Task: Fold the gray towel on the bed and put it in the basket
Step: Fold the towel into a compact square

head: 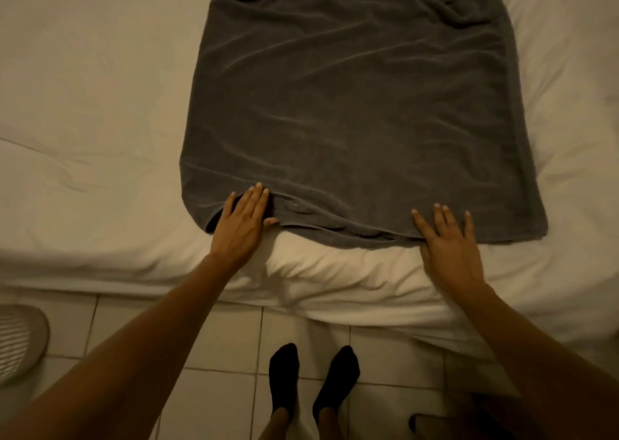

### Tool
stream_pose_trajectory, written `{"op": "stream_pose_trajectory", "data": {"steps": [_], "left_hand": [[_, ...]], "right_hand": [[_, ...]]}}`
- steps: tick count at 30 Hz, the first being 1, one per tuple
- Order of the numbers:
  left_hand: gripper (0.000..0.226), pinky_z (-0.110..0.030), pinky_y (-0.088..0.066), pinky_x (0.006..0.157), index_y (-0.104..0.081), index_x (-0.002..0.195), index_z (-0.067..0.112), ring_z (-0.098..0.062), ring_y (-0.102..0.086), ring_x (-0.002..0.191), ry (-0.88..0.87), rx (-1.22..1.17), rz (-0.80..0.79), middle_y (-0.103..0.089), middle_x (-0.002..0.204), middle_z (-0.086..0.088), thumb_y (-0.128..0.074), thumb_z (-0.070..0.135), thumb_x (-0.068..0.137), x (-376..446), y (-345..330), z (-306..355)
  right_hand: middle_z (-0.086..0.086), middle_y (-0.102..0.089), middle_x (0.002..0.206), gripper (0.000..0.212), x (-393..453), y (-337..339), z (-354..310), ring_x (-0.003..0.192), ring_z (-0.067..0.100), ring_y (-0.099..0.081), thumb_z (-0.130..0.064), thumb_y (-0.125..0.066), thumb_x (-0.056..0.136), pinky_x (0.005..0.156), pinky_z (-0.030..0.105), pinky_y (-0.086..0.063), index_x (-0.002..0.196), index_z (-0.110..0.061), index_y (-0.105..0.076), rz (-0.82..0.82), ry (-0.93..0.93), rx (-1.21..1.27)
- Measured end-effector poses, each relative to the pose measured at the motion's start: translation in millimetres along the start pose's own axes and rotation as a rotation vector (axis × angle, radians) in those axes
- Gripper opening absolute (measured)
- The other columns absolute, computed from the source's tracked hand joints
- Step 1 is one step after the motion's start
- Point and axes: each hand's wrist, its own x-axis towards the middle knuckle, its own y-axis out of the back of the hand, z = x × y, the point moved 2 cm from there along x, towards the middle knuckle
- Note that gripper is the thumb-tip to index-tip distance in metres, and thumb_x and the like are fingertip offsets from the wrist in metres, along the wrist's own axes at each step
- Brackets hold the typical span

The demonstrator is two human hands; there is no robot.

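A dark gray towel [351, 111] lies spread on the white bed [83, 121], wrinkled, with its far corners bunched. It looks doubled, as layered edges show along its near side. My left hand [243, 223] rests flat on the near left corner with the fingers together and the thumb by the edge. On the near edge further right lies my right hand [450, 243], palm down, fingers spread. Neither hand grips the cloth. A pale slatted basket [20, 342] shows partly at the left edge on the floor.
The bed's near edge [318, 309] runs across the view, its sheet rumpled below the towel. White floor tiles [214, 389] lie beneath. My feet in black socks [313, 379] stand close to the bed. A dark object [423, 423] sits at the bottom right.
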Motion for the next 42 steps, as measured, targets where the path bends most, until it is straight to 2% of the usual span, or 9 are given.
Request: {"op": "stream_pose_trajectory", "data": {"steps": [4,10,17,22,25,29,35,37,42], "left_hand": [[0.058,-0.046,0.001,0.12,-0.006,0.152,0.009,-0.025,-0.009,0.149,0.145,0.033,0.028,-0.009,0.161,-0.012,-0.033,0.012,0.1,-4,-5,-18],[0.053,-0.044,-0.004,0.122,-0.017,0.151,0.006,-0.027,-0.013,0.148,0.312,0.013,-0.036,-0.017,0.159,-0.014,-0.033,0.014,0.101,-9,-9,-58],[0.053,-0.043,-0.008,0.121,-0.029,0.147,0.007,-0.028,-0.031,0.142,0.259,-0.004,0.025,-0.031,0.154,-0.014,-0.041,0.004,0.095,-40,-4,-114],[0.063,-0.043,-0.016,0.12,-0.032,0.146,0.003,-0.032,-0.038,0.139,0.2,-0.05,0.032,-0.032,0.153,-0.018,-0.047,-0.009,0.086,-65,-14,-146],[0.061,-0.04,-0.017,0.119,-0.021,0.15,0.006,-0.027,-0.029,0.143,0.178,-0.078,-0.062,-0.023,0.157,-0.016,-0.041,-0.002,0.092,-67,-23,-143],[0.061,-0.047,-0.007,0.12,-0.009,0.152,0.008,-0.025,-0.014,0.148,0.17,-0.037,-0.158,-0.011,0.16,-0.014,-0.033,0.029,0.1,-65,-34,-136],[0.09,-0.045,0.003,0.119,-0.008,0.152,0.012,-0.02,-0.013,0.149,0.008,0.027,-0.094,-0.011,0.161,-0.008,-0.008,0.068,0.082,-61,-35,-106],[0.088,-0.044,0.005,0.119,-0.006,0.152,0.012,-0.019,-0.012,0.149,-0.04,0.045,-0.077,-0.011,0.161,-0.007,-0.014,0.067,0.084,-55,-34,-91],[0.065,-0.042,0.0,0.121,-0.007,0.152,0.01,-0.022,-0.013,0.149,-0.053,0.006,-0.031,-0.012,0.16,-0.011,-0.037,0.033,0.099,-40,-31,-59]], "right_hand": [[0.026,-0.037,0.146,0.064,2,-1,-28,0.139,0.037,-0.031,-0.005,-0.054,0.087,0.116,0.054,-0.006,0.146,-0.019,-0.033,-0.045,0.005,-0.017],[0.02,-0.026,0.153,0.062,6,-1,-53,0.144,0.031,-0.021,-0.012,-0.045,0.093,0.117,0.047,-0.001,0.149,-0.023,-0.022,-0.068,0.1,-0.029],[0.012,-0.033,0.153,0.062,5,6,-82,0.141,0.028,-0.029,-0.003,-0.04,0.092,0.114,0.037,-0.024,0.149,-0.024,-0.024,-0.111,0.098,0.077],[0.009,-0.04,0.149,0.064,1,14,-98,0.135,0.028,-0.041,-0.001,-0.047,0.09,0.097,0.039,-0.046,0.146,-0.027,-0.031,-0.059,0.119,0.151],[0.003,-0.031,0.154,0.064,-3,2,-100,0.139,0.022,-0.034,-0.006,-0.039,0.094,0.098,0.036,-0.045,0.149,-0.031,-0.021,-0.166,0.108,0.082],[0.008,-0.025,0.156,0.064,1,-2,-95,0.142,0.024,-0.028,-0.005,-0.04,0.094,0.103,0.037,-0.041,0.15,-0.029,-0.018,-0.185,0.096,0.071],[0.021,-0.021,0.155,0.064,2,3,-56,0.143,0.033,-0.02,-0.012,-0.047,0.093,0.116,0.043,-0.019,0.15,-0.017,-0.018,-0.096,-0.037,0.006],[0.022,-0.021,0.154,0.064,2,4,-35,0.143,0.035,-0.019,-0.014,-0.049,0.093,0.117,0.046,-0.015,0.15,-0.016,-0.019,-0.083,-0.101,-0.034],[0.022,-0.018,0.156,0.062,0,8,1,0.144,0.035,-0.013,-0.015,-0.046,0.095,0.117,0.049,-0.014,0.15,-0.02,-0.018,-0.053,-0.225,-0.053]]}}
